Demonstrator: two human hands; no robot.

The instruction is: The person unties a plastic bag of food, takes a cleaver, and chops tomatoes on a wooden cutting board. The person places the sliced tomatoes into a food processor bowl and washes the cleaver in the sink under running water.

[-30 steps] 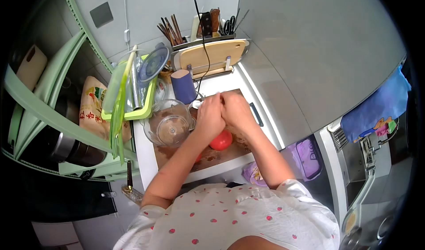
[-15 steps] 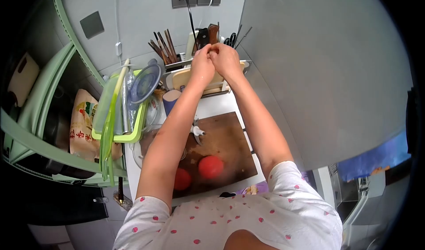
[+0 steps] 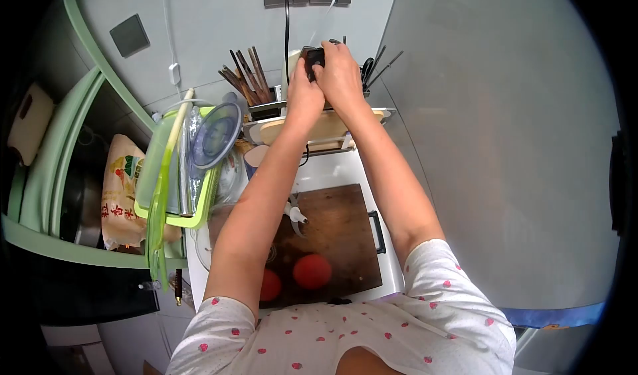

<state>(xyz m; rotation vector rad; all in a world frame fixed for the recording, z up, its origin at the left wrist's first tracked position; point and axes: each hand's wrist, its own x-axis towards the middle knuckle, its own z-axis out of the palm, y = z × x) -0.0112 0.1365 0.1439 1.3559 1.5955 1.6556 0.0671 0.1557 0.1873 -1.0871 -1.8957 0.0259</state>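
Observation:
Both arms stretch forward over the counter to the holder at the wall. My left hand (image 3: 306, 97) has its fingers curled at the near side of a black, handle-like object (image 3: 316, 57). My right hand (image 3: 341, 76) is closed beside it, its fingertips over the top. What exactly the fingers grip is hidden. Below the hands, light cutting boards (image 3: 322, 128) stand in a rack. On the brown cutting board (image 3: 345, 235) lie a red tomato-like round thing (image 3: 312, 271), a second one (image 3: 270, 285) partly behind my left arm, and a white-handled tool with a curved metal part (image 3: 296, 214).
Chopsticks (image 3: 249, 76) stand left of the hands, scissors (image 3: 367, 68) to the right. A green basket (image 3: 193, 221) holds green onion (image 3: 159, 202) and a clear lid (image 3: 216, 134). A large grey panel (image 3: 505, 142) borders the right side, a green shelf frame (image 3: 106, 255) the left.
My hands have come slightly apart and reached up to the handles in the holder, with the black object now between them. The camera view has shifted a little.

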